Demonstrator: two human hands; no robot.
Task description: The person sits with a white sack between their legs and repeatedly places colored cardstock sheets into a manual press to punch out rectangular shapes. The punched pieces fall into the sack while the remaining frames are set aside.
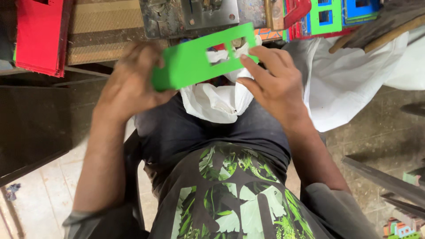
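Both hands, left (130, 84) and right (274, 84), close their grip on opposite ends of a green cut-out card (195, 59).

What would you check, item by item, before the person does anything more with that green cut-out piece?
1. Left hand grips the green cut-out piece at its end: ok.
2. Right hand has its fingers on the other end, by the window openings: ok.
3. Openings free of leftover scraps: cannot tell, the piece is blurred.
4. White bag sits open on the lap below the piece: ok.
5. Metal press ahead free of anything stuck in it: cannot tell.
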